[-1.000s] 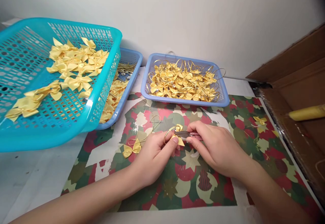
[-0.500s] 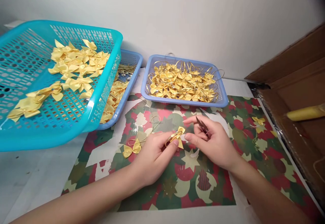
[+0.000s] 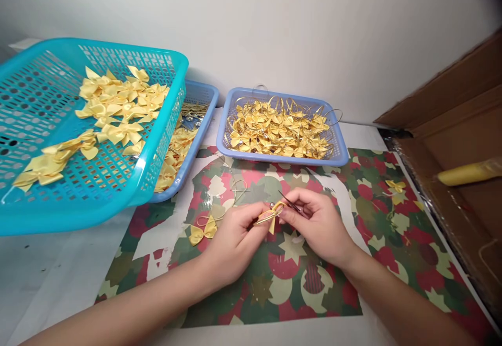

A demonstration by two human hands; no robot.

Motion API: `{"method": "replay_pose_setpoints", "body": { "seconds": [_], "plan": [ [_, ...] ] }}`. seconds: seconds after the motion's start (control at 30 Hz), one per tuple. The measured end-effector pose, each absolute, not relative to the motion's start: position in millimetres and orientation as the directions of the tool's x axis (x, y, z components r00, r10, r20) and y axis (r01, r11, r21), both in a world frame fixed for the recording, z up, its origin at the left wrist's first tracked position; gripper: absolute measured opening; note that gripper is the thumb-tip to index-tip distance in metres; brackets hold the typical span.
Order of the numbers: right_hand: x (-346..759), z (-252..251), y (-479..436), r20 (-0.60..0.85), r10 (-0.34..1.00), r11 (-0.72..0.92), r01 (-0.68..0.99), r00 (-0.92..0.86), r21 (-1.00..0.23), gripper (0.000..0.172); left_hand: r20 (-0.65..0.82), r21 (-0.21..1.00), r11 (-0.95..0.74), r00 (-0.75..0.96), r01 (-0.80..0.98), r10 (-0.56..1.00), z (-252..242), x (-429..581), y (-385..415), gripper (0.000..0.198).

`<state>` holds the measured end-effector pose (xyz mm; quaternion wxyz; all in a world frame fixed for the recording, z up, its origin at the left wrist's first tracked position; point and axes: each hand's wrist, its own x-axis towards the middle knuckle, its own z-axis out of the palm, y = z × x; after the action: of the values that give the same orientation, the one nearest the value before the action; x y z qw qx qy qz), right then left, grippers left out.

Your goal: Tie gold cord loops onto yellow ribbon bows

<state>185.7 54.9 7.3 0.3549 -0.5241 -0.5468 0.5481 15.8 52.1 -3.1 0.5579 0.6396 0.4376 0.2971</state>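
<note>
My left hand is closed in a pinch on a small yellow ribbon bow with a looped gold cord. A small silvery bead shows at the top of it. My right hand is closed around a slim, dark pointed tool, whose kind I cannot make out; its tip points up and left. The right thumb and fingertips meet the bow's right side, so part of the bow is hidden. Left of my hands lies another yellow bow, beside a loose thin gold cord.
A turquoise basket of yellow bows sits at left, overlapping a blue basket with bows and gold cords. Another blue basket at the back holds corded bows. One bow lies right on the patterned sheet, near a cardboard box.
My right hand has moved left and down, and its fingertips now meet the bow. The dark tool has swung so its tip lies by the bow. The bow has turned in my left hand.
</note>
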Motion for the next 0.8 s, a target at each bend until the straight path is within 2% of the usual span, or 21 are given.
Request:
{"method": "replay_pose_setpoints", "body": {
  "seconds": [0.17, 0.33, 0.4, 0.5, 0.57, 0.63, 0.73, 0.8],
  "plan": [
    [182, 10, 55, -0.198, 0.962, -0.170, 0.155, -0.188, -0.973, 0.030, -0.145, 0.985, 0.087, 0.446, 0.147, 0.883, -2, 17, 52, 0.028],
    [183, 10, 57, -0.249, 0.932, -0.208, 0.175, -0.263, -0.962, 0.030, -0.248, 0.965, 0.261, 0.461, 0.036, 0.852, -8, 16, 51, 0.030],
    [188, 9, 56, -0.176, 0.956, -0.125, 0.215, -0.235, -0.969, 0.028, -0.277, 0.953, 0.304, 0.455, 0.014, 0.846, -10, 17, 50, 0.031],
    [200, 14, 53, 0.041, 0.984, 0.097, 0.337, -0.171, -0.936, 0.032, -0.303, 0.947, 0.320, 0.409, 0.028, 0.861, -12, 17, 50, 0.036],
    [207, 21, 51, 0.170, 0.963, 0.256, 0.506, -0.211, -0.824, 0.025, -0.308, 0.948, 0.314, 0.364, 0.043, 0.879, -11, 17, 50, 0.038],
    [211, 29, 50, 0.235, 0.914, 0.400, 0.645, -0.331, -0.650, 0.019, -0.305, 0.951, 0.305, 0.326, 0.053, 0.895, -8, 17, 51, 0.039],
    [210, 32, 49, 0.334, 0.817, 0.574, 0.714, -0.469, -0.400, 0.016, -0.290, 0.957, 0.284, 0.301, 0.064, 0.909, -6, 17, 50, 0.040],
    [207, 29, 49, 0.408, 0.758, 0.631, 0.730, -0.508, -0.262, 0.017, -0.276, 0.961, 0.265, 0.293, 0.076, 0.916, -5, 17, 50, 0.041]
  ]
}}
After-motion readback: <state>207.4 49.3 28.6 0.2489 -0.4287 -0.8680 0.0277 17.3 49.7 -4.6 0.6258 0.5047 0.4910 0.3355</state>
